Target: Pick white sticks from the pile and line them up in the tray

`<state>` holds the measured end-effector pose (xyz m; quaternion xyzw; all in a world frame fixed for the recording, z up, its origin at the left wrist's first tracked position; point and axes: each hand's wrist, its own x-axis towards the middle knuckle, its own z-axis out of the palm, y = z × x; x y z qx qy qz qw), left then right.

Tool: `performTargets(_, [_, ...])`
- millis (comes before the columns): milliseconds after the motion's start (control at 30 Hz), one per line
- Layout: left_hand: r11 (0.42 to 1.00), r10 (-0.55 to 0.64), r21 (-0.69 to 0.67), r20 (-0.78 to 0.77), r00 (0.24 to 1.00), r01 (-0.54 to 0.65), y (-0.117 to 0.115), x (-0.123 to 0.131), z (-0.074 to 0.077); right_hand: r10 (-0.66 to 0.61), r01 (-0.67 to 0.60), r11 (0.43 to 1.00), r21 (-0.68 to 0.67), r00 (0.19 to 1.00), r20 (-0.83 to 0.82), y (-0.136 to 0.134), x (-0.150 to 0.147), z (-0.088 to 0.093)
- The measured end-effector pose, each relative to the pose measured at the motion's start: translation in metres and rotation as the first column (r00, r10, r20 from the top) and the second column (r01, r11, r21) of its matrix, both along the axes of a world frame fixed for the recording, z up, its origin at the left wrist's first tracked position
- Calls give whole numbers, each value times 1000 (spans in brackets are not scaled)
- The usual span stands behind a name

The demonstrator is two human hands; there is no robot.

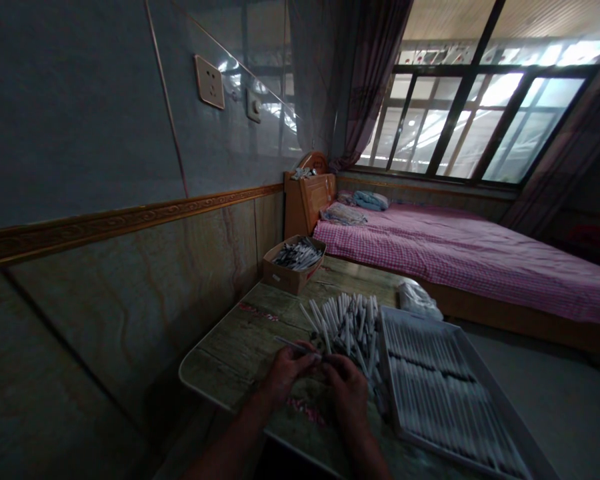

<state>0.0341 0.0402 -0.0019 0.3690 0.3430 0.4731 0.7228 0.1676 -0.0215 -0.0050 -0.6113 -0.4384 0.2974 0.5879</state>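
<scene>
Along the left side of the frame runs a tiled wall with a carved brown border strip (105, 230), and a power socket (209, 81) and a small switch plate (253, 105) sit on it at upper left. Low in the frame, at center left, a table (220, 357) with a wood-print top stands against that wall. At its far end sits a cardboard box (283, 277) holding a heap of white and dark sticks.

At bottom center, the left hand (285, 377) is clenched, its fingers pinching a thin white stick (291, 344) whose far end points out to the left. The right hand (347, 393) is curled just beside it, with its fingertips nearly meeting those of the left hand. Whether it grips anything is hidden by the fingers, so I cannot tell.

Just beyond and to the right of the hands, a loose pile of white sticks (347, 327) lies crisscrossed on the table, touching a white tray (443, 393) at lower right. The tray holds long white sticks packed in neat rows. A white plastic bag (417, 300) lies behind the tray. Farther back, at center right, stands a bed (455, 260) with a wooden headboard (307, 197) and a pink checked sheet, and folded bedding lies at its head. At upper right, a large window (485, 113) with dark frames lets in bright light beside a hanging curtain (360, 67).
</scene>
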Motion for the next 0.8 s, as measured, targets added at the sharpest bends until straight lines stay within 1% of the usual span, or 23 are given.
performTargets(133, [1000,-25,17,-3,1000,25,0,-1,0,-10,10,1000,-2,1000,12,1,1,-1])
performTargets(233, [1000,-14,23,-6,1000,14,-1,-1,1,-12,12,1000,0,999,36,0,0,2])
performTargets(400, [999,-3,48,-52,999,5,-3,0,3,4,-4,1000,0,994,114,-3,0,6])
performTargets(567, [998,-12,68,-71,997,17,-3,0,3,22,-18,999,-30,991,129,-3,2,5])
performTargets(667, [997,16,73,-76,997,-10,-3,0,1,14,-12,1000,-12,978,206,-4,1,5])
performTargets(733, [996,46,80,-93,995,-39,-4,0,0,27,-33,999,18,959,282,-6,0,4])
performTargets(800, [994,39,103,-120,992,-26,-4,0,0,39,-58,997,41,931,362,-7,0,0])
